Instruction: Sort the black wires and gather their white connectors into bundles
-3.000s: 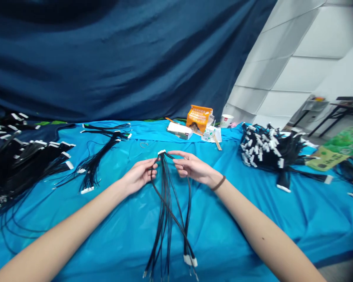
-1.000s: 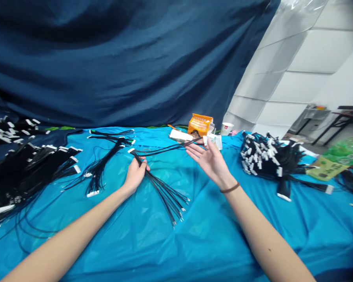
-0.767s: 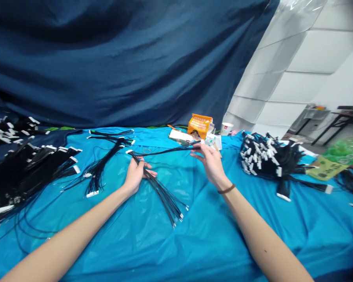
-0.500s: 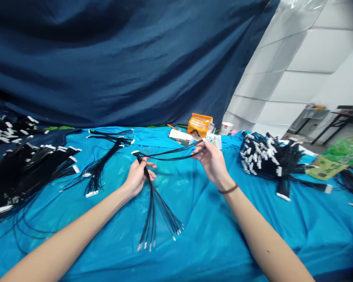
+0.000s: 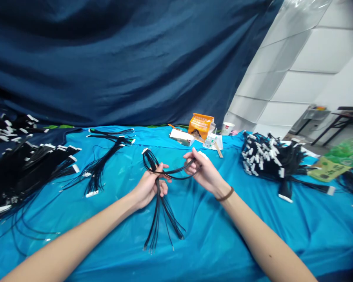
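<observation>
My left hand point(image 5: 151, 184) is closed around a black wire harness point(image 5: 157, 209). A white connector point(image 5: 145, 150) tops the harness above that hand, and its loose wire ends fan out downward over the blue cloth. Some of its wires bend across in a curve to my right hand point(image 5: 204, 172), whose fingers are closed on them. A white piece point(image 5: 202, 155) shows just beyond the right fingertips. Left of my left hand, another black wire bundle point(image 5: 98, 172) with white connectors lies on the cloth.
Piles of black harnesses lie at the left point(image 5: 26, 168) and the right point(image 5: 267, 154). Toward the back are an orange packet point(image 5: 200, 124), a small box point(image 5: 181, 137), a paper cup point(image 5: 227, 128) and a wooden stick point(image 5: 219, 150). A green plastic bag point(image 5: 341, 158) sits far right.
My hands have come closer together, the left moving right and the right moving down. The wires between them went from stretched straight to a slack curve.
</observation>
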`<state>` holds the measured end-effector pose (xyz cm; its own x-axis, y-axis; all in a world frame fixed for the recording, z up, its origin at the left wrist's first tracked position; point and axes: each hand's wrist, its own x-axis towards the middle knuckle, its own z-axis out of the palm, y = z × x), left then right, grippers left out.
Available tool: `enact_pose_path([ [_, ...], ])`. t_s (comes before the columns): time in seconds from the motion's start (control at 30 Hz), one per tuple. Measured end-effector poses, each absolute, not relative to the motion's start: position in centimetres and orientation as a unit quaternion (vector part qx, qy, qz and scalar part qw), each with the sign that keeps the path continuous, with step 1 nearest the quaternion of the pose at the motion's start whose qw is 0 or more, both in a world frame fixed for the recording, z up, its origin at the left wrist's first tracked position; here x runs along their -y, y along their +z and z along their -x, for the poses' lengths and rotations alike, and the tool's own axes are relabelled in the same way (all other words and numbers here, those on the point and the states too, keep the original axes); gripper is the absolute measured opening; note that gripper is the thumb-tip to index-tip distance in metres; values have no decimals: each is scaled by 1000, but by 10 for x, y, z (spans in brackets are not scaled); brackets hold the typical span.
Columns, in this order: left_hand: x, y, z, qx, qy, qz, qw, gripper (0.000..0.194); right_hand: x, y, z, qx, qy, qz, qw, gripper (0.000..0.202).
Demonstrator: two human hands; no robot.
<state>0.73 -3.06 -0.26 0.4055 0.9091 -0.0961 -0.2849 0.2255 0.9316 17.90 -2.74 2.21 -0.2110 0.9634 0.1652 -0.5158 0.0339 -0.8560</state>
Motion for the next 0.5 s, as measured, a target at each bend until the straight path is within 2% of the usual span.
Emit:
enact_pose_path([
  [0.1,35,3,-8,-318,372,-459,741,28,29,22,-178,419,672,230,565,33],
  [0.27,38,27,-1,-320,300,-466,768,23,31,26,-178,399,662,199,603,27],
  [0.5,61,17,-12,-291,128,-513,797,25,25,17,-172,455,621,289,569,37],
])
